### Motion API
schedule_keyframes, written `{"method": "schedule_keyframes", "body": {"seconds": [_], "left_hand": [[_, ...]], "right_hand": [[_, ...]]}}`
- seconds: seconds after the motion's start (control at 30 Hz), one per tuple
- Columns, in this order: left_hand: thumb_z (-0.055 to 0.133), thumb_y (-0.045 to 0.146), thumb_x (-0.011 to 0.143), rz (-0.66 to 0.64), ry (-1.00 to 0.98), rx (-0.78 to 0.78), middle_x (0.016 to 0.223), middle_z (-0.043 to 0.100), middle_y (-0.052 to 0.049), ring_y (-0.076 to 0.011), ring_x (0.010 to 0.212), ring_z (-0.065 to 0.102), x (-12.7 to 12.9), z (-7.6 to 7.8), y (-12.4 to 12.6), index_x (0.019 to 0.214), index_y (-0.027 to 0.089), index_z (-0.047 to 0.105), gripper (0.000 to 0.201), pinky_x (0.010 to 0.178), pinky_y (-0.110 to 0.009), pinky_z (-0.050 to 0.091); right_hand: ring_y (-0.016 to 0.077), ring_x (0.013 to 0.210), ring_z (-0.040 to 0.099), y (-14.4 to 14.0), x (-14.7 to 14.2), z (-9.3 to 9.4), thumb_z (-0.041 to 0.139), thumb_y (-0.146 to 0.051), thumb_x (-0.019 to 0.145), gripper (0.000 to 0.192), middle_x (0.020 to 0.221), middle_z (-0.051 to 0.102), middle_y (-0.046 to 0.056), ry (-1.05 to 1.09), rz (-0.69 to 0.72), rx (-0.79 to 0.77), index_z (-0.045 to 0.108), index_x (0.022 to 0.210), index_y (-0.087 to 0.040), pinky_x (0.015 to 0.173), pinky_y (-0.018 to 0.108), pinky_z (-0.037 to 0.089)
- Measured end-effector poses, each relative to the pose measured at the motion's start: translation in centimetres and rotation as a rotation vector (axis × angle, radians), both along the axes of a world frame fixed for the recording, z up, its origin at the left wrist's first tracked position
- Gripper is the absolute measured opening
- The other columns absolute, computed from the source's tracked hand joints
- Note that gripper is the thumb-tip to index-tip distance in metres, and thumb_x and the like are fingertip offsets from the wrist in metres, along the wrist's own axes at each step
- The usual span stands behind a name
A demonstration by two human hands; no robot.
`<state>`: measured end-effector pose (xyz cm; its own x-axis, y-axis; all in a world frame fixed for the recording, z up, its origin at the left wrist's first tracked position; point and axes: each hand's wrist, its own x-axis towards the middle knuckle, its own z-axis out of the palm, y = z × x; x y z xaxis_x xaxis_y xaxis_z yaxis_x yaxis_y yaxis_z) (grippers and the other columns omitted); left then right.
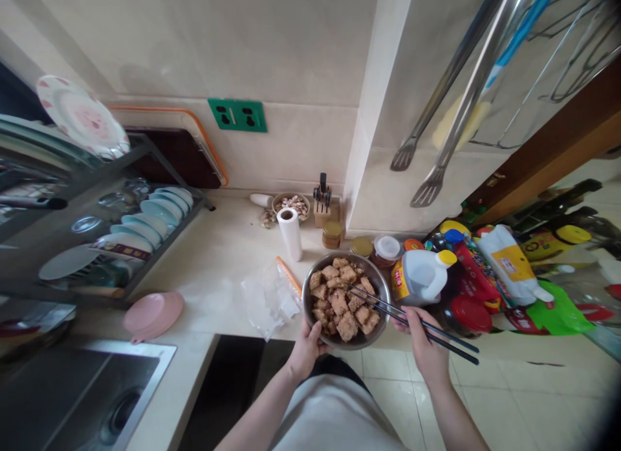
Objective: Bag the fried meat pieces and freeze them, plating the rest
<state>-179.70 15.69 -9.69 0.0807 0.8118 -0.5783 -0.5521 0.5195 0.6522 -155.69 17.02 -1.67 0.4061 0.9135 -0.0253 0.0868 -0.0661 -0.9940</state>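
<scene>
A metal bowl (347, 300) heaped with browned, crumbed fried pieces (342, 297) sits at the near edge of the pale tabletop (213, 263), partly overhanging it. The left hand (306, 347) has its grip closed on the bowl's near-left rim, thumb over the lip. The right hand (423, 344) has its grip clamped on a pair of dark chopsticks (412, 318), whose tips reach left into the pieces while the butt ends stick out to the right over the floor.

Just left of the bowl lie a crumpled clear plastic bag (266, 299) and an orange stick-like item (289, 276). Farther back stand a paper towel roll (290, 233), a small bowl of garlic (291, 205) and a knife block (321, 205) against the tiled wall, where a green socket plate (237, 114) is mounted. Right of the bowl the surface is crowded: lidded jars (383, 249), a white jug with a yellow cap (423, 276), more bottles and packets (504, 270), all close together and touching the bowl's right side.

At far left a dish rack (121, 237) holds plates; a pink bowl (153, 314) lies upside down near it, and a steel sink (82, 393) fills the near-left corner. The freest stretch of tabletop lies between the rack and the plastic bag. Spatulas (427, 179) hang from a rail at upper right. Pale floor tiles (524, 399) show near right.
</scene>
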Motion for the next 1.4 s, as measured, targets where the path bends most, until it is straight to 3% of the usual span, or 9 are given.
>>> {"method": "schedule_keyframes", "body": {"seconds": [0.2, 0.33, 0.57, 0.7, 0.83, 1.1, 1.23, 1.4], "left_hand": [[0.075, 0.042, 0.073, 0.039, 0.0, 0.001, 0.125, 0.06, -0.012, -0.0235, 0.082, 0.07, 0.6, 0.3, 0.4, 0.141, 0.031, 0.026, 0.085, 0.067, -0.035, 0.058], [0.074, 0.042, 0.074, 0.058, 0.01, 0.025, 0.124, 0.059, -0.01, -0.0197, 0.077, 0.068, 0.8, 0.5, 0.2, 0.14, 0.033, 0.027, 0.082, 0.066, -0.035, 0.058], [0.075, 0.043, 0.072, 0.065, 0.014, 0.032, 0.117, 0.063, -0.009, -0.0198, 0.076, 0.068, 1.1, 1.1, 0.0, 0.138, 0.031, 0.029, 0.081, 0.066, -0.035, 0.058], [0.076, 0.045, 0.07, 0.068, 0.03, 0.016, 0.114, 0.063, -0.009, -0.0204, 0.076, 0.067, 1.1, 1.1, 0.2, 0.136, 0.03, 0.031, 0.082, 0.064, -0.035, 0.058], [0.075, 0.044, 0.071, 0.069, 0.023, 0.014, 0.115, 0.063, -0.008, -0.0191, 0.074, 0.067, 1.1, 1.0, 0.2, 0.136, 0.03, 0.031, 0.08, 0.064, -0.034, 0.058], [0.072, 0.04, 0.076, 0.066, 0.011, 0.006, 0.119, 0.063, -0.009, -0.0196, 0.077, 0.069, 1.0, 0.8, 0.1, 0.138, 0.031, 0.029, 0.076, 0.065, -0.033, 0.058], [0.073, 0.042, 0.074, 0.061, 0.001, 0.016, 0.117, 0.063, -0.009, -0.0198, 0.077, 0.069, 1.0, 0.8, 0.0, 0.138, 0.031, 0.028, 0.079, 0.067, -0.035, 0.058], [0.073, 0.043, 0.075, 0.053, -0.003, 0.027, 0.12, 0.062, -0.009, -0.0199, 0.079, 0.069, 0.9, 0.9, 0.0, 0.137, 0.032, 0.028, 0.078, 0.067, -0.034, 0.058]], "right_hand": [[0.0217, 0.064, 0.071, -1.8, 2.4, 0.9, 0.063, -0.056, 0.08, 0.041, 0.077, 0.073, 0.008, -0.113, -0.098, -0.006, 0.067, 0.087, -0.016, 0.06, 0.029, 0.062], [0.0211, 0.065, 0.071, -3.5, 4.1, 1.7, 0.065, -0.052, 0.08, 0.035, 0.078, 0.073, 0.007, -0.237, -0.091, 0.001, 0.069, 0.085, -0.018, 0.063, 0.026, 0.061], [0.0212, 0.06, 0.071, -3.6, 3.7, 3.8, 0.068, -0.053, 0.076, 0.034, 0.073, 0.072, 0.006, -0.259, 0.143, -0.023, 0.072, 0.076, -0.02, 0.058, 0.027, 0.062], [0.0212, 0.057, 0.07, -2.3, 2.6, 2.8, 0.068, -0.059, 0.072, 0.041, 0.073, 0.072, 0.007, -0.17, 0.193, -0.068, 0.072, 0.076, -0.019, 0.054, 0.029, 0.062], [0.0222, 0.055, 0.07, -1.8, 2.9, 1.8, 0.068, -0.061, 0.071, 0.043, 0.066, 0.072, 0.006, -0.135, 0.148, -0.085, 0.072, 0.078, -0.019, 0.055, 0.032, 0.062], [0.0259, 0.062, 0.072, -3.1, 3.4, 0.5, 0.068, -0.057, 0.074, 0.038, 0.072, 0.074, 0.008, -0.13, 0.216, -0.068, 0.073, 0.077, -0.019, 0.06, 0.036, 0.062], [0.0244, 0.06, 0.071, -3.9, 3.6, 0.2, 0.066, -0.055, 0.078, 0.035, 0.071, 0.073, 0.007, -0.124, 0.183, -0.031, 0.072, 0.077, -0.02, 0.059, 0.034, 0.062], [0.0249, 0.062, 0.071, -4.1, 2.1, 0.3, 0.067, -0.054, 0.077, 0.034, 0.071, 0.073, 0.007, -0.103, 0.201, -0.036, 0.072, 0.078, -0.02, 0.059, 0.034, 0.062]]}}
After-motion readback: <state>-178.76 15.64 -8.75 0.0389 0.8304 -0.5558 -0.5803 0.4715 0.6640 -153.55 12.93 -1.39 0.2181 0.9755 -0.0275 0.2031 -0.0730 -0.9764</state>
